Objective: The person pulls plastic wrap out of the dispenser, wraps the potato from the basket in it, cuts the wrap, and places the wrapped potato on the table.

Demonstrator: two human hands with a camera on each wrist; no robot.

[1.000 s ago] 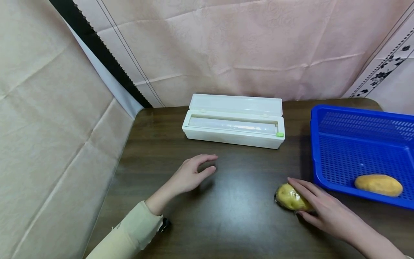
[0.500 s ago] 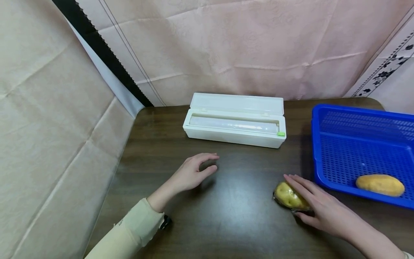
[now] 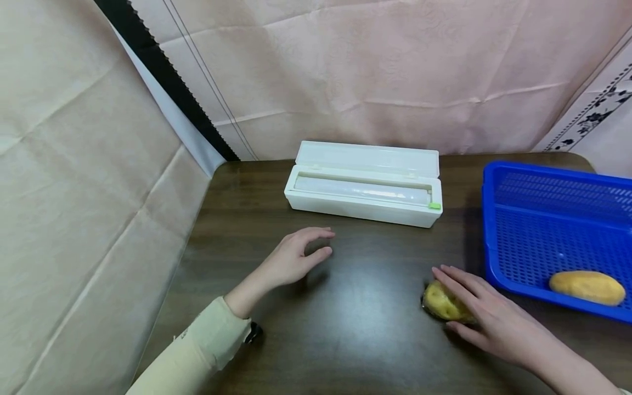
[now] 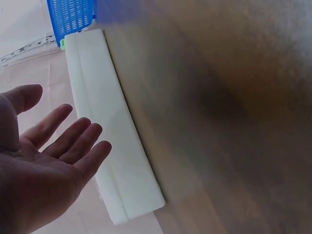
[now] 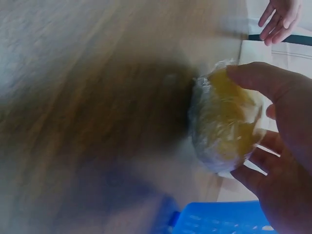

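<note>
A potato wrapped in clear cling film lies on the dark wooden table, left of the basket. My right hand reaches round it from the right, with the thumb on the near side and the fingers over the far side. In the right wrist view, the thumb and fingertips meet opposite sides of the wrapped potato. My left hand hovers over the table with nothing in it, its fingers loosely bent. Beyond it stands a white cling film dispenser, lid raised, a film roll showing inside.
A blue plastic basket stands at the right, holding one unwrapped potato. The dispenser has a green slider at its right end. Fabric hangs behind the table, and more fabric runs along its left side.
My right hand has shifted slightly left over the wrapped potato, its fingers reaching a little farther across. My left hand has barely moved. The head view has shifted slightly.
</note>
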